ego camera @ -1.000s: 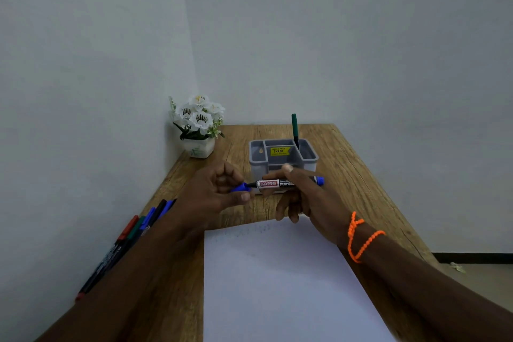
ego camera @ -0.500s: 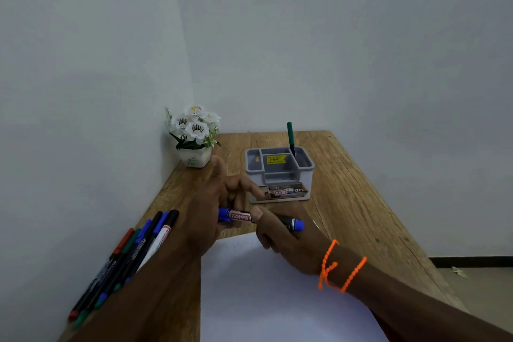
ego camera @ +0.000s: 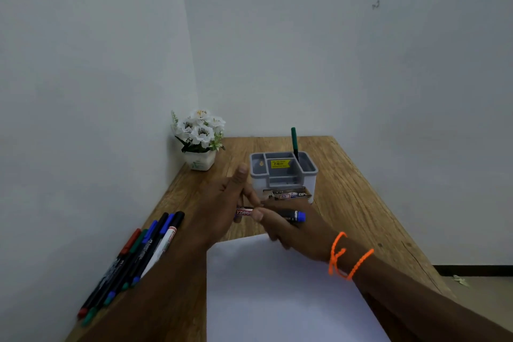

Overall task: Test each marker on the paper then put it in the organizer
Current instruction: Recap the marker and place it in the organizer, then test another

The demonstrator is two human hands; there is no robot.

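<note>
A blue marker lies level between both hands, just in front of the grey organizer. My right hand grips its barrel from below, blue end cap pointing right. My left hand covers the marker's left end, thumb raised; whether the cap is on is hidden. A green marker stands upright in the organizer's back compartment. White paper lies under my wrists. Several more markers lie in a row at the table's left edge.
A small white pot of white flowers stands in the back left corner against the wall. The wooden table ends at the right, with floor beyond. Walls close in at the left and back.
Both hands came down and toward me with the blue marker, from in front of the organizer to just above the paper's top edge. My left hand has closed over the marker's left end.
</note>
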